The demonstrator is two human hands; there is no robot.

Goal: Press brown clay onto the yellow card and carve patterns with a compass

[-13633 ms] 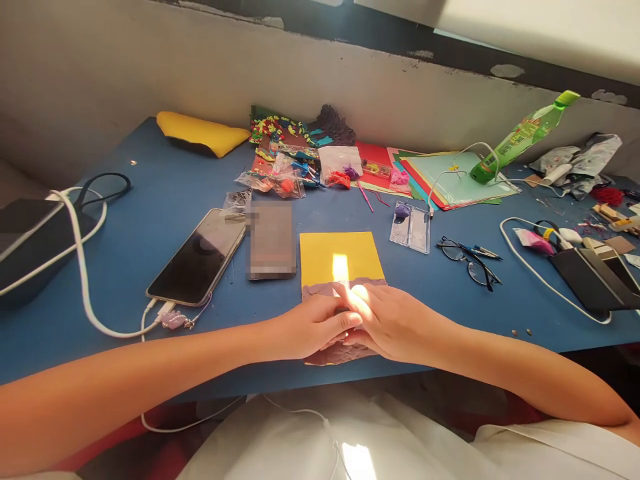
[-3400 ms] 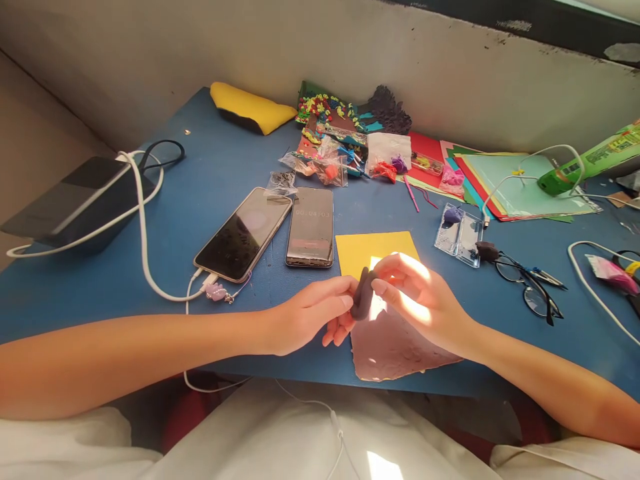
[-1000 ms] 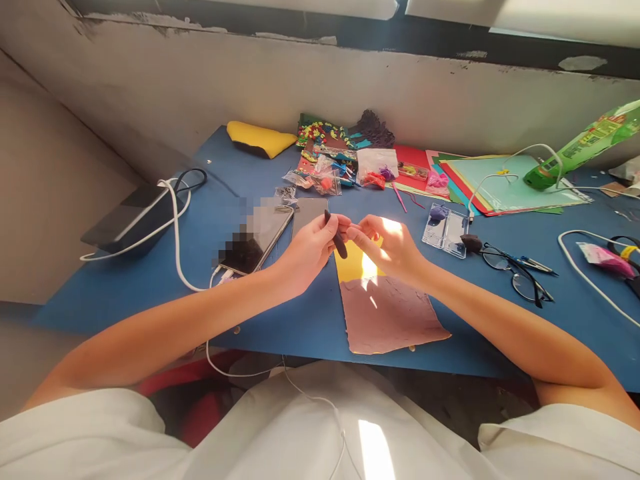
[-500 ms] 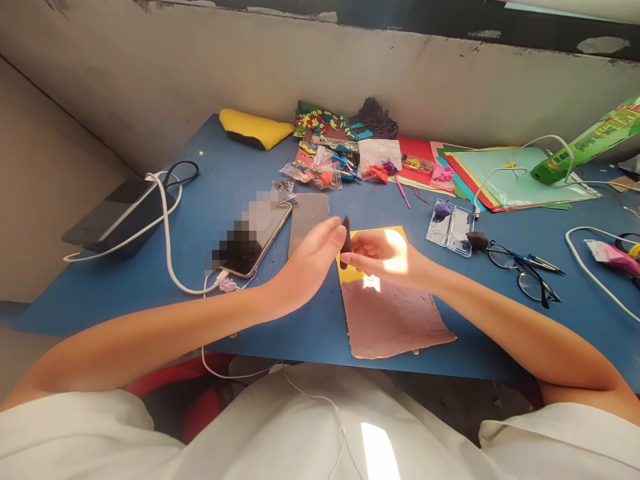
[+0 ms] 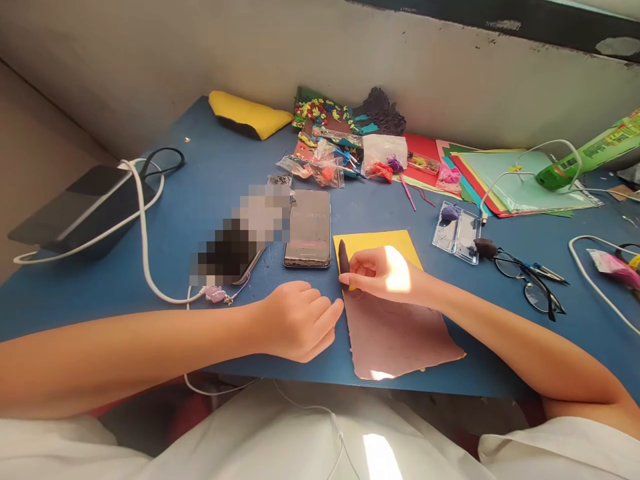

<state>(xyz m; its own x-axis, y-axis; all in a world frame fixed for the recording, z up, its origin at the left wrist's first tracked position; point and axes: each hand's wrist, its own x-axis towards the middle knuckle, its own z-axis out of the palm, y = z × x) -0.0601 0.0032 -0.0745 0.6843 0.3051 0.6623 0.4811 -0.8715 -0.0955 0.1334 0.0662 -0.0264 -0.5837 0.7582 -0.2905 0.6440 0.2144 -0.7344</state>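
Observation:
My right hand (image 5: 383,270) pinches a thin dark strip of clay (image 5: 343,255) and holds it at the left edge of a yellow card (image 5: 370,241). A flat mauve layer of clay (image 5: 400,337) covers the near part of that card. My left hand (image 5: 297,320) rests on the blue table (image 5: 210,193) just left of the card, fingers loosely curled, with nothing in it.
Two phones (image 5: 309,227) lie left of the card, one on a white cable (image 5: 145,240). A clear case (image 5: 457,225), a dark clay lump (image 5: 484,247) and glasses (image 5: 533,277) lie to the right. Craft bags (image 5: 325,167), coloured paper (image 5: 500,180) and a green bottle (image 5: 590,157) line the back.
The left hand let go of the dark strip and dropped to the table. The right hand lowered the strip to the card's left edge.

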